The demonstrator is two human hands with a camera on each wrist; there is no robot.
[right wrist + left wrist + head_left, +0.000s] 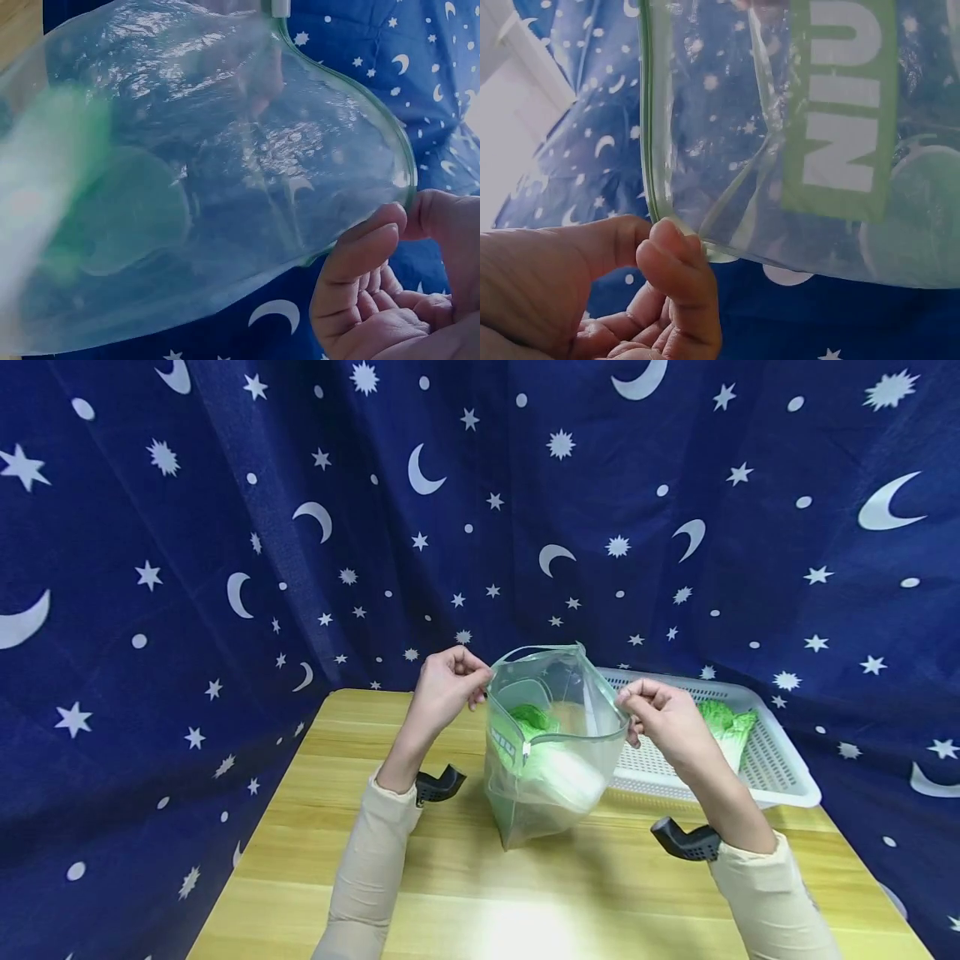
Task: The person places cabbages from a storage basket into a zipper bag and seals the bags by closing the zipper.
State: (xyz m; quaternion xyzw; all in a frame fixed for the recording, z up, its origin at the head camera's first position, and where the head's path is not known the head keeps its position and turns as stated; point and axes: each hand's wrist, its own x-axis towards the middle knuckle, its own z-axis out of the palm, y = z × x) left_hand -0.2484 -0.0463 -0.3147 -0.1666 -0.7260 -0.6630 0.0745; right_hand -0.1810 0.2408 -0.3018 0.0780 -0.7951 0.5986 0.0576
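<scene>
A clear zip bag (540,810) with green edging hangs between my two hands above the wooden table, its mouth spread wide. Inside it lies a napa cabbage (562,772), pale white with green leaves. My left hand (450,687) pinches the left corner of the bag's rim between thumb and forefinger; the left wrist view shows that pinch at the end of the green zip strip (646,112). At the opposite corner, my right hand (667,718) pinches the rim the same way. A white zip slider (527,748) sits on the near edge of the mouth.
Behind my right hand stands a white perforated plastic basket (787,777) with another leafy cabbage (731,727) in it. The wooden table (330,827) ends at a dark blue curtain (510,510) patterned with moons and stars. Black mounts (441,783) are worn on both wrists.
</scene>
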